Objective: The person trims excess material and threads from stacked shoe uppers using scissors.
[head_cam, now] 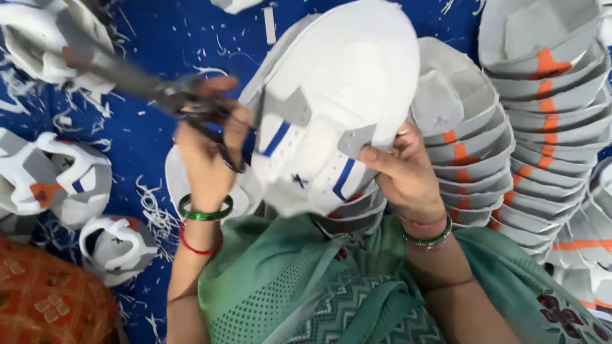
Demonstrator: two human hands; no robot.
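Close to her lap, the right hand [401, 172] pinches the white shoe upper [331, 108] at its grey tab. Left of it, the left hand [207, 156] is clenched around dark scissors [159, 89]. Further right, stacked uppers [510, 127] rise.

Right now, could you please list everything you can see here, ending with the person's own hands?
Shoe upper: one, white with grey tabs and blue stripes, centre, held up.
Scissors: one pair, dark, blurred, left of centre.
Stacked uppers: many, grey-white with orange stripes, right side.
Loose uppers: several, white, grey and orange, left side.
Blue sheet: one, underneath everything, strewn with white trimmings.
Orange patterned fabric: one piece, bottom left.
Bangles: green and red, both wrists.
Left hand: holds the scissors.
Right hand: grips the shoe upper's edge.
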